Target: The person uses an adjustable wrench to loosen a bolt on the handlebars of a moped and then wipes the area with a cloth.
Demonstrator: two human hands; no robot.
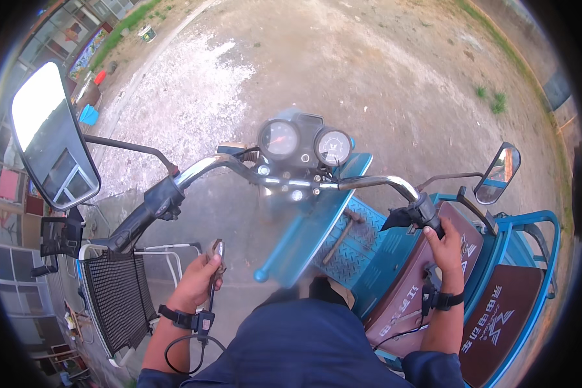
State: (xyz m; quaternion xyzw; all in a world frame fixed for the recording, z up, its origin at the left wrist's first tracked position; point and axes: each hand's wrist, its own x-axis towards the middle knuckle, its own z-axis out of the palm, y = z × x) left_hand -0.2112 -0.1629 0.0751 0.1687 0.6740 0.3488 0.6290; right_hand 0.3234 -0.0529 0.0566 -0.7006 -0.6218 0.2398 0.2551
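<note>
My left hand [202, 278] is closed around a small hand tool [219, 248] with a shiny metal head and a thin dark handle. It looks like pliers, but my fingers hide much of it. That hand is held low, apart from the black left handlebar grip [128, 227]. My right hand [445, 246] is closed on the end of the black right handlebar grip [425, 210], thumb on top. The chrome handlebar [239, 167] belongs to a blue tricycle, with two round gauges [279, 138] at its middle.
A hammer [343, 238] lies on the blue ridged footboard [349, 262]. Brown seats [407, 291] are at the right. Mirrors [55, 139] stick out on both sides. A folding chair [118, 297] stands at the left. Cables run from bands on both my wrists.
</note>
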